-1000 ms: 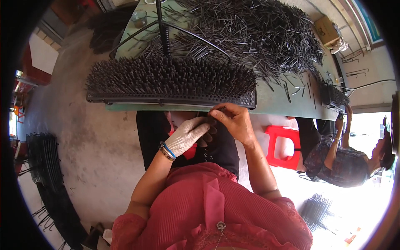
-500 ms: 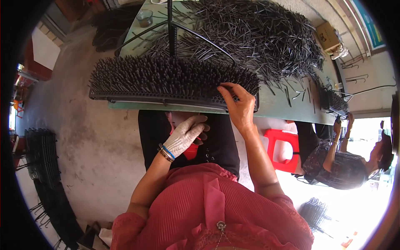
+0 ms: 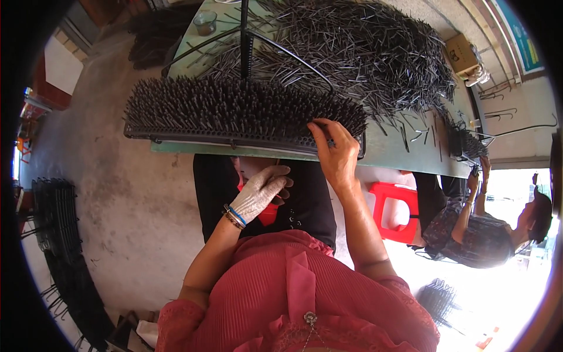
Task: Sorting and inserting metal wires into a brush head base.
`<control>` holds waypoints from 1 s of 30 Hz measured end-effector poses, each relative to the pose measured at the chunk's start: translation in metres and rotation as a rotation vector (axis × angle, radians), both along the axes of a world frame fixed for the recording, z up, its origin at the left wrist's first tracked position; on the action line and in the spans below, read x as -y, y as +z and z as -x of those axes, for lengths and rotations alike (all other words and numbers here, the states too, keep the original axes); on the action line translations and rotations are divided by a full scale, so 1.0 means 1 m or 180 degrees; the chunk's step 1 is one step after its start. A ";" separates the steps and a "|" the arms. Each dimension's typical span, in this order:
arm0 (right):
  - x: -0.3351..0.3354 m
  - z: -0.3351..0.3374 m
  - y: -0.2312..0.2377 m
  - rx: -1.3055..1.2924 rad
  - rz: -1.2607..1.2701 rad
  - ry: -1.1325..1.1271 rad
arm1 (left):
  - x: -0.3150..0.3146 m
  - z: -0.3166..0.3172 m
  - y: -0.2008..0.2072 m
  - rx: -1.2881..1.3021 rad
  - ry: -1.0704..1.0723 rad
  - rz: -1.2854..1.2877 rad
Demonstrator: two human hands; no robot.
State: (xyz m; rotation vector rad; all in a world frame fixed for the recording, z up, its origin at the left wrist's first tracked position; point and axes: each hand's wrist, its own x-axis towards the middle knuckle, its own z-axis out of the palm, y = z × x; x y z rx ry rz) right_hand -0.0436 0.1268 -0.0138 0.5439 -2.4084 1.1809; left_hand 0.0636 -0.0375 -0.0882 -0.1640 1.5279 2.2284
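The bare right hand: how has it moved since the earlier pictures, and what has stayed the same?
The bare right hand rose from the lap, beside the gloved left hand, to the near edge of the long black rack of upright metal pins. The left hand stayed low; the rack stayed on the green table.

One long black bristle rack (image 3: 234,114), one red stool (image 3: 396,211), one glass cup (image 3: 204,22), one cardboard box (image 3: 462,53).

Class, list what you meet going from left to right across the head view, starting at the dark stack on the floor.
Stack of black racks → gloved left hand → bare right hand → red stool → seated co-worker.
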 end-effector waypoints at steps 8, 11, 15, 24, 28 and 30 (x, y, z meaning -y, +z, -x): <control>0.007 -0.002 -0.008 -0.0087 -0.0092 0.0044 | -0.001 -0.001 -0.002 0.0087 0.0048 -0.0090; 0.009 -0.003 -0.010 -0.0056 -0.0192 0.0197 | 0.000 -0.001 -0.001 0.0106 0.0045 -0.0082; 0.009 0.001 -0.011 0.0012 -0.0258 0.0413 | 0.000 -0.001 -0.002 0.0120 0.0052 -0.0100; 0.015 0.005 -0.008 -0.0170 -0.0636 0.0742 | -0.002 -0.001 -0.005 0.0066 0.0051 -0.0113; 0.012 0.007 -0.011 -0.0151 -0.0625 0.0582 | -0.001 -0.002 -0.006 0.0073 0.0066 -0.0109; 0.009 0.007 -0.012 -0.0086 -0.0522 0.0569 | 0.000 -0.003 -0.007 0.0080 0.0071 -0.0121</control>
